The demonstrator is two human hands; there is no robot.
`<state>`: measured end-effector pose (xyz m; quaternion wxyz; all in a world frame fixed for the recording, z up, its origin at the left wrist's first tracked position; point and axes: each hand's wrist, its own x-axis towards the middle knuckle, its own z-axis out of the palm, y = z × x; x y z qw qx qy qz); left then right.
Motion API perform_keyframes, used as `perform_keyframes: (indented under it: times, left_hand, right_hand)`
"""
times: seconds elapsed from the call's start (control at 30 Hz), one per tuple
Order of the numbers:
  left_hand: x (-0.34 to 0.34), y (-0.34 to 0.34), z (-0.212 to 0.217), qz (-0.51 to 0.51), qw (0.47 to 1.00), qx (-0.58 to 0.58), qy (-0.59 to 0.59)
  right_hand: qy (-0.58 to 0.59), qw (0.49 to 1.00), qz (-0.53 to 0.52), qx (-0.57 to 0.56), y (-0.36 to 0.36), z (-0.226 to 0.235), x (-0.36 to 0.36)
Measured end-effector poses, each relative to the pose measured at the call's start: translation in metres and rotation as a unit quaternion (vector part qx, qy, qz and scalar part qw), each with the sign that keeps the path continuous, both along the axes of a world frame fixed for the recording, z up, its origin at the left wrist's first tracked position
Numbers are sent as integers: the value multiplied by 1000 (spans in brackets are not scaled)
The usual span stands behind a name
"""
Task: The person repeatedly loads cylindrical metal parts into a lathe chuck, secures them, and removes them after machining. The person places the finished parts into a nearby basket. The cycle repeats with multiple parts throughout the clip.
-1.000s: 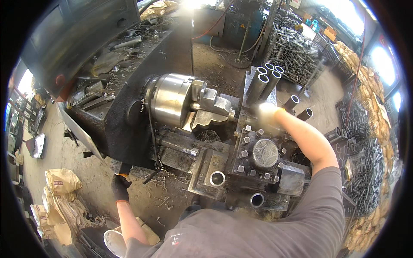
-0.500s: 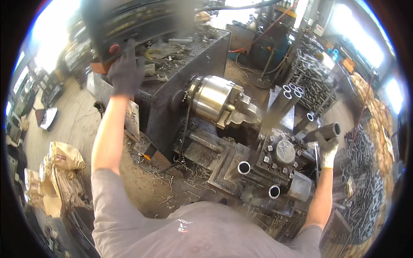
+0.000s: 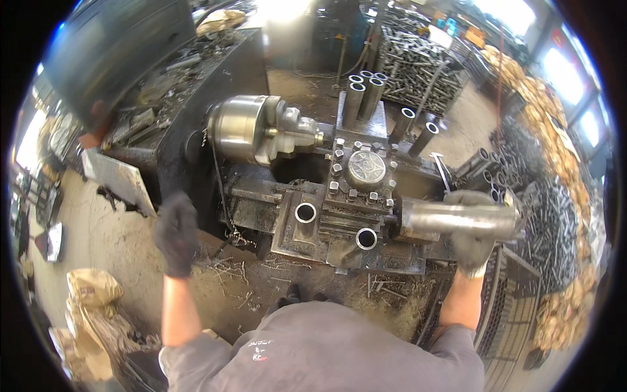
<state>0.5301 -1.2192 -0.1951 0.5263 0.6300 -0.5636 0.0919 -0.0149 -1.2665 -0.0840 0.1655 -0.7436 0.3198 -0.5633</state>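
My right hand (image 3: 471,243), in a pale work glove, grips a thick steel tube (image 3: 457,221) held level at the right end of the lathe carriage. My left hand (image 3: 175,232), in a dark glove, hangs in the air in front of the lathe bed, fingers loosely curled, holding nothing. The shiny chuck (image 3: 251,129) sits left of centre with its jaws facing right. The square tool post (image 3: 364,175) stands on the carriage. Two short tubes (image 3: 305,213) stand upright on the carriage near its front edge.
Several cut tubes (image 3: 363,95) stand upright behind the tool post, and more lie stacked in racks (image 3: 418,62) at the back and right. Metal swarf (image 3: 248,274) litters the floor. A tan sack (image 3: 91,291) lies at the lower left. The headstock cover (image 3: 196,85) holds loose tools.
My left hand came down from the top of the headstock to in front of the bed. My right hand has brought the steel tube in toward the carriage.
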Motion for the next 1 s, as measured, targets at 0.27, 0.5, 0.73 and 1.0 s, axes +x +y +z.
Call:
perform_keyframes:
  times: [0.27, 0.5, 0.73, 1.0]
  left_hand:
    - [-43, 351, -345, 137, 701, 690, 115]
    - [-135, 607, -405, 159, 657, 730, 100]
    - [-236, 666, -343, 514, 598, 415, 454]
    - [-428, 813, -371, 675, 378, 349, 529]
  right_hand:
    - [-16, 919, 394, -25, -5, -41, 30]
    - [130, 816, 545, 145, 51, -50, 124]
    - [308, 691, 637, 145, 218, -123, 308]
    - [371, 412, 829, -72, 473, -139, 417]
